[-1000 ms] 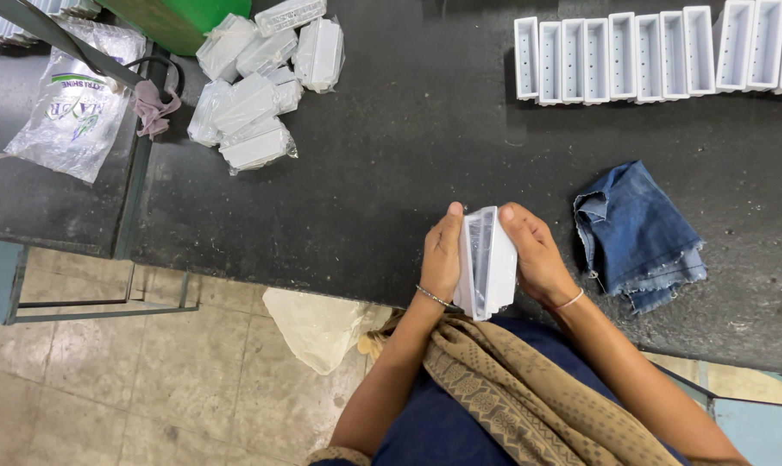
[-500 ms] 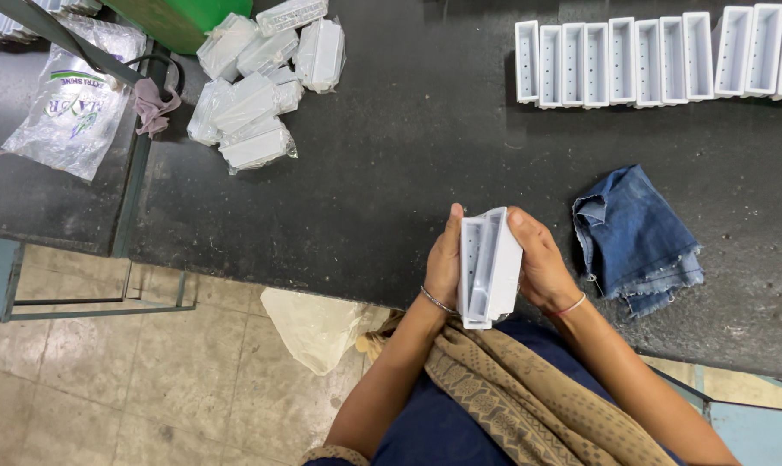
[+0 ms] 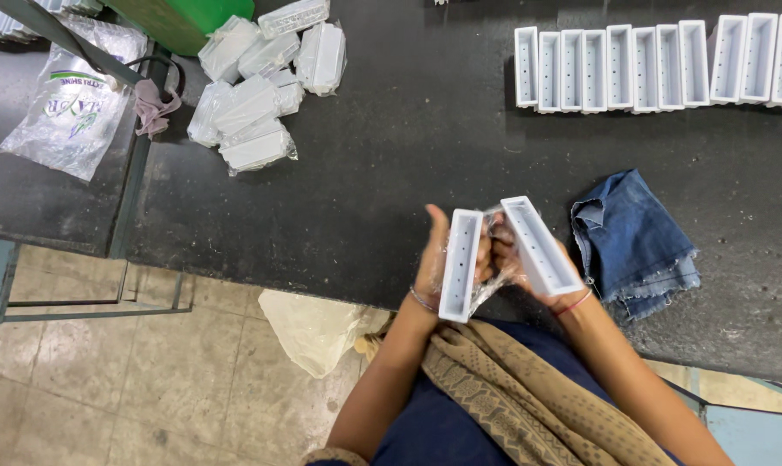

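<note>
Two white plastic trays are in hand at this moment, one per hand, held just above the near edge of the dark table (image 3: 365,173). Far left: a clear printed bag (image 3: 72,108) lies flat on a separate dark surface, a pink rag (image 3: 153,103) just beside it. Upper left of the table: a heap of wrapped trays (image 3: 257,86), each in clear film, about eight as far as can be counted; these read as not yet unwrapped. Centre, near edge: left hand (image 3: 431,259), grip clenched around the left tray (image 3: 460,263), its open side with a row of small holes facing up. Right hand (image 3: 507,259), grip clenched on the right tray (image 3: 542,246), tilted away from the first. Clear film (image 3: 492,276) hangs crumpled between the two trays, touching both hands. Judgement: one wrapped pair is opened and pulled apart; film not yet discarded. Right of the hands: a folded blue denim cloth (image 3: 632,242) on the table. Upper right: a row of bare trays (image 3: 658,56) standing side by side, eleven or so visible, likely the finished lot. A pale plastic bag (image 3: 309,328) lies on the floor below the table edge.
</note>
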